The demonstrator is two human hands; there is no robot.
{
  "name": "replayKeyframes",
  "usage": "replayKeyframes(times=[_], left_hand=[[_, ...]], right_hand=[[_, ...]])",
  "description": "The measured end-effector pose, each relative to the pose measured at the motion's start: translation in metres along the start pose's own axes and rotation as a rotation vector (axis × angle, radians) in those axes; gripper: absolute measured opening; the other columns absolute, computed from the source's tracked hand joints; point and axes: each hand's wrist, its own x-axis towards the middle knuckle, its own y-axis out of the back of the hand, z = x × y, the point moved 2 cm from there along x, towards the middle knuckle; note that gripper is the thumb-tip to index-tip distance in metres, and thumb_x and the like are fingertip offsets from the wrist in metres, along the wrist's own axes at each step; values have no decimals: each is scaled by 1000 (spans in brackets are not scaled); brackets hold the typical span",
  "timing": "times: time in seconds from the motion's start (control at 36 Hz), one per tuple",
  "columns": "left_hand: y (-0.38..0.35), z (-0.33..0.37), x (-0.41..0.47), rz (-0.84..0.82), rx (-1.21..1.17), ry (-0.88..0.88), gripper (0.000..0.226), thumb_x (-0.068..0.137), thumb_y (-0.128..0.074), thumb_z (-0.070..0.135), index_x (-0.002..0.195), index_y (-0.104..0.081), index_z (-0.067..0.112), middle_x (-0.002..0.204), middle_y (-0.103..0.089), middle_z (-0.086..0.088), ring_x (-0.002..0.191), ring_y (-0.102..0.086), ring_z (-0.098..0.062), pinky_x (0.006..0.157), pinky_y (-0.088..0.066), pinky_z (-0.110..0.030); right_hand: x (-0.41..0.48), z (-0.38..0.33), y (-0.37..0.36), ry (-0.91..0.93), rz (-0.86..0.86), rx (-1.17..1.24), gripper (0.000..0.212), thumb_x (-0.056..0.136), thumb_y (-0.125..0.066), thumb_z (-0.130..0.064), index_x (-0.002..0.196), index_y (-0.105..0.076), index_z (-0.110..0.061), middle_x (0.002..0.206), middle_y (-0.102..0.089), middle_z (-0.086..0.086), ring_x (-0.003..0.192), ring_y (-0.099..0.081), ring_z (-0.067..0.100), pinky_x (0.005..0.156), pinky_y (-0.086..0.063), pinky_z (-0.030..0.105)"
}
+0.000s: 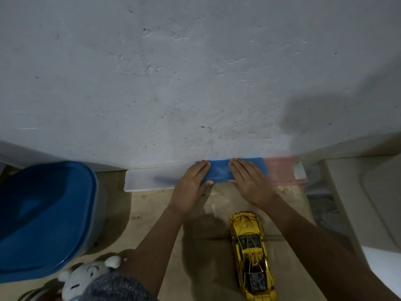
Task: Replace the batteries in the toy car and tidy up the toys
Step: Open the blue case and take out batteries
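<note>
Both hands lie on a flat blue box (219,170) that sits against the foot of the wall (195,83), between a clear box (147,179) and a pink box (280,170). The left hand (191,187) and right hand (249,183) rest with fingers straight across its top and thumbs at its near edge, gripping nothing. The yellow toy car (251,255) lies on the tan surface nearer the person, just beside the right forearm. Its long axis points toward the wall. The right hand is the nearer of the 2, so reaching the car would likely mean drawing that hand straight back. No batteries show.
</note>
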Motion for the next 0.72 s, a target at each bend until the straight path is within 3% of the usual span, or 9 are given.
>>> replayKeyframes(times=[0.11, 0.31, 0.72], left_hand=[[-1, -1, 0, -8, -28, 21, 48, 83, -60, 22, 126, -56, 0, 129, -57, -18, 118, -55, -33, 102, -31, -40], [4, 1, 3, -20, -114, 60, 48, 92, -56, 21, 137, -44, 8, 142, -44, -9, 132, -39, -20, 109, -19, -17], [13, 1, 7, -85, -129, 41, 53, 92, -56, 30, 138, -42, 9, 141, -44, -8, 130, -37, -17, 105, -14, -9]], right_hand=[[3, 1, 1, 6, 25, 16, 58, 102, -19, -31, 108, -65, 4, 107, -69, 18, 98, -67, 28, 89, -51, 37], [7, 5, 2, -20, 29, 58, 57, 101, -24, -32, 101, -68, 4, 99, -71, 19, 91, -69, 29, 83, -54, 38], [13, 13, 22, -117, -158, 284, 58, 98, -23, -43, 106, -65, -4, 107, -69, 10, 97, -65, 24, 88, -51, 34]])
